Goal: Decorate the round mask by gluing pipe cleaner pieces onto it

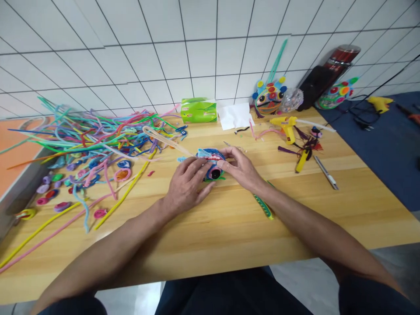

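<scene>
A small craft figure (215, 174) wound in blue, red and pink pipe cleaner, with a round black eye, sits between both hands at the middle of the table. My left hand (187, 180) closes over its left side, fingertips on the top. My right hand (239, 165) grips it from the right, thumb on the red and pink strip. Light blue fuzzy pieces stick out at its top and left. Under my right forearm lies a green and yellow tool (263, 206), partly hidden. A pale looped strand (167, 141) extends up and left from the figure.
Tangled pipe cleaners (98, 127) and small coiled pieces cover the left. At the back stand a green tissue pack (198, 110), a white paper (235, 116) and a decorated mask-like figure (269, 99). A yellow glue gun (287, 127), tassels and a cutter knife (326, 173) lie right.
</scene>
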`<state>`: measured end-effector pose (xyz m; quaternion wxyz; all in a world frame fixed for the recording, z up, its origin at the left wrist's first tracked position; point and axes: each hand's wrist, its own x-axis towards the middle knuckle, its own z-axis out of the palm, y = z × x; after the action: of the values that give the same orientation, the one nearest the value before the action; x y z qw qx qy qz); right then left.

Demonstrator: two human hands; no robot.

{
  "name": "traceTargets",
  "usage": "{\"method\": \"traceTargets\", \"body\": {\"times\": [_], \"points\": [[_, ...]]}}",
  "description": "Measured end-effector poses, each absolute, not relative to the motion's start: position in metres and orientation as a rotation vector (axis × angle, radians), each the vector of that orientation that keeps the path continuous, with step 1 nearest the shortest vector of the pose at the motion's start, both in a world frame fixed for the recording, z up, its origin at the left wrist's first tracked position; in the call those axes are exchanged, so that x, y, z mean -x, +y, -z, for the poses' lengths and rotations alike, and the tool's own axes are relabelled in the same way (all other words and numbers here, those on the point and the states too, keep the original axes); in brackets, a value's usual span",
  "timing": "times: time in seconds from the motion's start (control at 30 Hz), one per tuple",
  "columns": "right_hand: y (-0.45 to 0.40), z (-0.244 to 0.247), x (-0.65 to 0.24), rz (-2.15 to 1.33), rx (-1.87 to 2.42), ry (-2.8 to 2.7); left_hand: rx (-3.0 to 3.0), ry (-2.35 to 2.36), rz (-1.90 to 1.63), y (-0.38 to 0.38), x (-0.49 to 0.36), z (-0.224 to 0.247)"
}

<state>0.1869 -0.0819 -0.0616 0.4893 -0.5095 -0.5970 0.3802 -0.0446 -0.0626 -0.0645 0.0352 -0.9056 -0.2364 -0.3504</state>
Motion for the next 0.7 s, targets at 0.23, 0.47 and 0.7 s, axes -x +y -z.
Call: {"method": "traceTargets", "body": {"times": [0.23,0.47,0.7], "points": [[-0.082,0.062,-0.184,-0.868,1.284,-1.428,2.801,-0.735,1.071,-0.062,0.046,0.066],[-0.082,0.057,-0.178,-0.856,1.343,-1.410,2.824,-0.710,1.072,-0.064,0.047,0.068],[-0.085,0.058,-0.169,-0.821,1.473,-1.380,2.738,-0.655,1.033,-0.062,0.045,0.066]]}}
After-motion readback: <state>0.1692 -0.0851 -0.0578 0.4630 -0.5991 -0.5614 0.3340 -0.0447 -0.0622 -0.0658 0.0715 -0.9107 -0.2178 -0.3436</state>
